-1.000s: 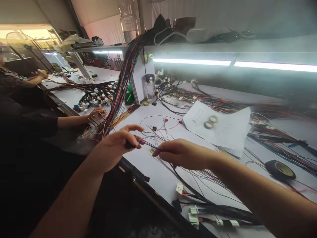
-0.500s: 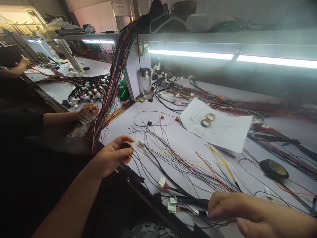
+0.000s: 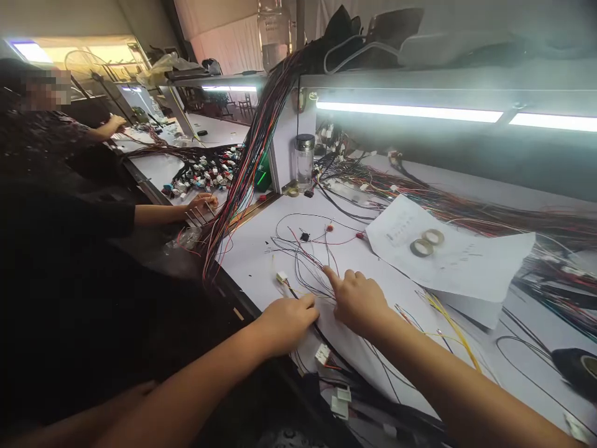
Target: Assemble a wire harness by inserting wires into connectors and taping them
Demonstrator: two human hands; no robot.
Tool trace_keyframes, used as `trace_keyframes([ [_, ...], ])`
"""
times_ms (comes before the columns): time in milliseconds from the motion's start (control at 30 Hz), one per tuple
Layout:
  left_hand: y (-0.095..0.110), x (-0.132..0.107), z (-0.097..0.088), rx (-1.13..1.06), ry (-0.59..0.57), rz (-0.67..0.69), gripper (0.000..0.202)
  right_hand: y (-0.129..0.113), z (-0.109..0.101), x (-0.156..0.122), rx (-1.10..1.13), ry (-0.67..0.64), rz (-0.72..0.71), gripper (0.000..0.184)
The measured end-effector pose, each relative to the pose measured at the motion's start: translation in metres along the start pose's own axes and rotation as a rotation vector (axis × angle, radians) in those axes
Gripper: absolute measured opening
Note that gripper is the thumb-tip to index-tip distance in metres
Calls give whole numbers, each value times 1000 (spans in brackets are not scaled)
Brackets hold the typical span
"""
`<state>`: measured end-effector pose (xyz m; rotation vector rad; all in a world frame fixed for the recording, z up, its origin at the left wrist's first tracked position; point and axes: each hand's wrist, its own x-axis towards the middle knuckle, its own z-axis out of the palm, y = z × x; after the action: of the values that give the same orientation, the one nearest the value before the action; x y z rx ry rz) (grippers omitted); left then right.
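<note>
Loose thin wires [image 3: 298, 252] with bare ends fan out across the white tabletop. My left hand [image 3: 286, 323] is low over the near part of this bundle, its fingers curled closed around wires; the grip itself is partly hidden. Just right of it, my right hand [image 3: 359, 302] touches the wires with the index finger stretched out and the thumb apart from it. The other fingers are bent. A white connector [image 3: 282, 277] on a black cable lies beyond my left hand. Nearer the table's edge are a white multi-pin connector [image 3: 322, 354] and a pale connector pair [image 3: 341, 401].
A paper sheet [image 3: 396, 230] carries two tape rolls [image 3: 421, 247]. Black tape [image 3: 578, 371] lies at right. A glass jar [image 3: 305, 163] stands by the divider. A thick wire bundle [image 3: 254, 162] hangs from the shelf. At left, a co-worker's hand [image 3: 204, 200] is near metal pins.
My right hand has come left and away from the lower right onto the loose wires. My left hand has moved right and closed over them. The view has shifted left.
</note>
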<state>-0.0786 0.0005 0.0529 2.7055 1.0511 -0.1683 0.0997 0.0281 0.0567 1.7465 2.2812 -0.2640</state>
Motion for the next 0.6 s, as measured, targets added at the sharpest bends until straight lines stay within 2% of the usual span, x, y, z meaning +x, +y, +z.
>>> trace_keyframes([
  [100, 13, -12, -7, 120, 53, 34, 18, 0, -1, 11, 52, -73, 51, 87],
  [167, 21, -23, -13, 126, 74, 5, 18, 5, -2, 16, 114, -94, 71, 89],
  [267, 22, -30, -17, 26, -34, -102, 18, 22, -6, 16, 219, -95, 77, 82],
  [333, 17, -29, -16, -106, -72, -154, 26, 39, -10, 12, 398, -84, 64, 71],
  [400, 10, -23, -13, -334, -10, -187, 38, 56, -15, 6, 795, -92, 42, 60],
  [500, 5, -14, -12, -954, 61, -288, 40, 74, -22, -7, 1406, -163, 14, 60],
  [600, 11, -5, -14, -1645, 22, -425, 29, 73, -28, -20, 1534, -158, 22, 60],
])
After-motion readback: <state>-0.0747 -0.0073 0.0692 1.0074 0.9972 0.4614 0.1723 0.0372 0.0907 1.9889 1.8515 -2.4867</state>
